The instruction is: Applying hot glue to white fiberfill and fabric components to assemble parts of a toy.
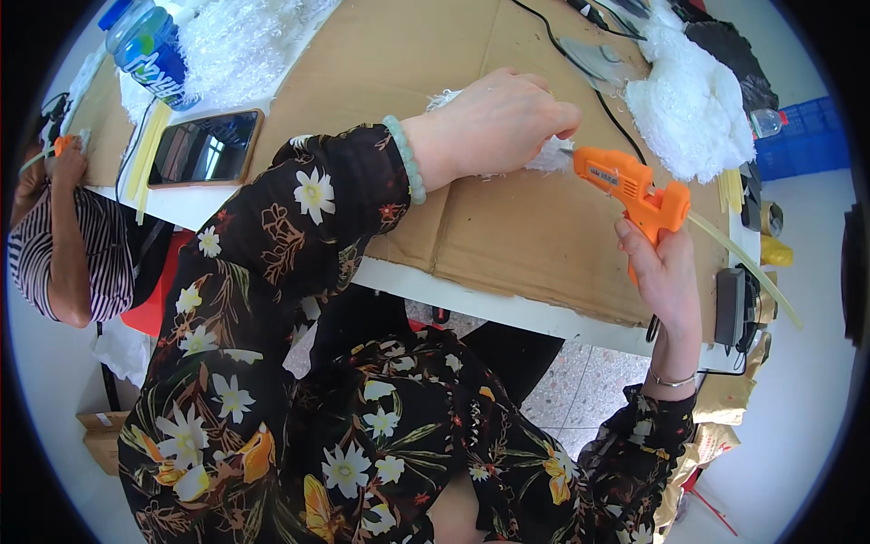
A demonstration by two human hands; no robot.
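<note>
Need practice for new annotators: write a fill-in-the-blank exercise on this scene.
The orange plastic glue gun is in the person's ____ hand.
The left hand has a pale-green beaded bracelet around its ____.
The flat brown sheet covering much of the white table is ____.
The rectangular phone lies with its dark screen facing ____.

Missing words: right; wrist; cardboard; up.

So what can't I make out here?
All in the head view:
White piece: partly hidden under the left hand, whose back also hides most fingertips.
Glue gun: the right hand covers much of its handle; whether it touches the white piece is too small to tell.
Co-worker's hand: too small at the left rim to see its work.
Left white fluff: cut off by the top edge.
</note>
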